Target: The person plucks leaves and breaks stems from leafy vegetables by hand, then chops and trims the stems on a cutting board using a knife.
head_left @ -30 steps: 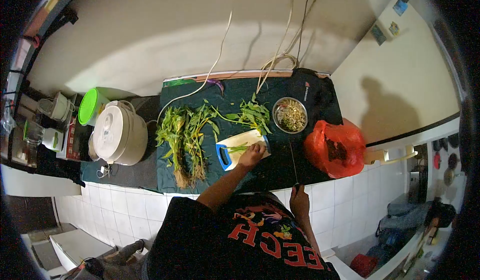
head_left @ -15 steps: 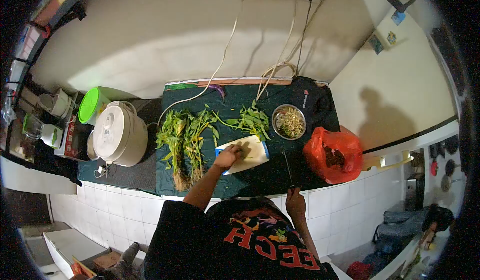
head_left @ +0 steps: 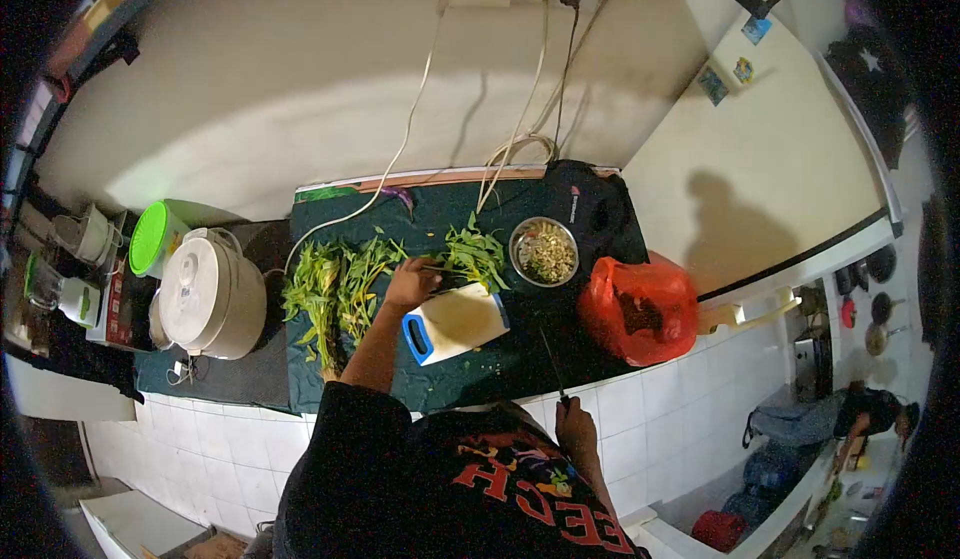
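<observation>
My left hand [head_left: 412,284] is at the stem ends of a small bunch of leafy greens [head_left: 474,255], just above the cutting board's upper left corner. Its fingers are curled in on the stems and partly hidden. Below lies the white cutting board [head_left: 460,325] with blue edges, a few small bits around it. Low in my right hand [head_left: 577,429], close to the counter's front edge, is a knife [head_left: 553,361], its handle in my closed fingers and its thin blade pointing away over the dark cloth. Two larger bunches of leafy greens [head_left: 318,294] lie left of my left forearm.
A metal bowl [head_left: 545,252] of cut vegetables stands right of the greens. Beyond it sits an open red plastic bag [head_left: 640,314]. To the left are a white rice cooker [head_left: 205,294] and a green-lidded container [head_left: 150,237]. A purple eggplant [head_left: 398,197] lies near the wall, by a cable.
My left hand has moved from the cutting board up to the stems of the small bunch, uncovering the board. The knife stays in my right hand. The whole view has shifted.
</observation>
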The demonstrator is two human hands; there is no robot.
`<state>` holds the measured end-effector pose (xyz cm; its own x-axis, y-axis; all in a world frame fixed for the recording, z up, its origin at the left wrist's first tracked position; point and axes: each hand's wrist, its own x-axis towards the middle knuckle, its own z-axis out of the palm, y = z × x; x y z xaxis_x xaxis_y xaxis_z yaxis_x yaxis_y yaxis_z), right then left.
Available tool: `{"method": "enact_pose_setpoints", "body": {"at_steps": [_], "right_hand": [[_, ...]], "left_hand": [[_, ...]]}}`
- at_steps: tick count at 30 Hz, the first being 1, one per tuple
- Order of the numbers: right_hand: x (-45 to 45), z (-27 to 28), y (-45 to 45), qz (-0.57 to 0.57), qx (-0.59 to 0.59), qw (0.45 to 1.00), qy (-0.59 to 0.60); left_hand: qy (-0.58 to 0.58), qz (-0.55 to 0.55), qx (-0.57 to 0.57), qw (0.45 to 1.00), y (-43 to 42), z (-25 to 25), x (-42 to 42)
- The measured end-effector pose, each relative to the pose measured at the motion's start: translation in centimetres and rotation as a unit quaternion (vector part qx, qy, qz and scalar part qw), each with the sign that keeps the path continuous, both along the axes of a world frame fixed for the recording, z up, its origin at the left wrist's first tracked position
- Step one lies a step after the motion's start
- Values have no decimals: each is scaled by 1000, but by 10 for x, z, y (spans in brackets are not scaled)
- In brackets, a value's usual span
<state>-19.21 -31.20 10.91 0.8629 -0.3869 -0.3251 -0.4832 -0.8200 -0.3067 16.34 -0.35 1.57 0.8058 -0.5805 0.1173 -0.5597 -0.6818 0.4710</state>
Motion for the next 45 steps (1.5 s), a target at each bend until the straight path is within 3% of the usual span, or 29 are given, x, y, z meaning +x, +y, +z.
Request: {"method": "enact_pose_setpoints", "body": {"at_steps": [3, 6, 10, 12, 16, 18, 19, 20, 22, 27, 29, 33, 40, 43, 45], "right_hand": [[-7, 2, 0, 9, 18, 1000, -2], [-6, 13, 1, 0, 32, 999, 28], [-8, 8, 0, 10, 35, 999, 14], [-8, 10, 2, 22, 44, 999, 21], [-4, 5, 11, 52, 45, 998, 2], [-2, -9, 11, 100, 29, 994, -44], [2, -2, 16, 109, 26, 993, -44], [8, 2, 19, 112, 30, 992, -41], [14, 6, 25, 117, 82, 988, -54], [26, -22, 32, 157, 70, 985, -30], [31, -28, 40, 171, 56, 983, -26], [54, -2, 63, 252, 54, 965, -52], [59, -37, 82, 183, 70, 980, 31], [53, -57, 89, 141, 102, 983, 62], [52, -67, 89, 142, 106, 983, 40]], "left_hand": [[-81, 44, 92, 991, -5, -12, 11], [-79, 73, 182, 977, -14, -24, 26], [-117, 65, 186, 974, -9, -15, 31], [-172, 36, 174, 969, -1, -3, 31], [-173, 45, 102, 979, 23, 32, 12], [-107, 71, -31, 991, 24, 60, -17], [-93, 91, -33, 991, 16, 88, -47], [-117, 61, -42, 990, 15, 60, -57], [-26, 25, -83, 996, 2, 59, -96], [62, 56, -57, 995, -13, -3, -141], [38, 72, -65, 995, -15, -18, -149], [38, 82, -55, 994, -11, -16, -155], [80, 65, -93, 990, -5, -33, -154], [52, 39, -99, 993, 3, -25, -160], [-74, 18, 42, 996, 5, -15, -169]]}}
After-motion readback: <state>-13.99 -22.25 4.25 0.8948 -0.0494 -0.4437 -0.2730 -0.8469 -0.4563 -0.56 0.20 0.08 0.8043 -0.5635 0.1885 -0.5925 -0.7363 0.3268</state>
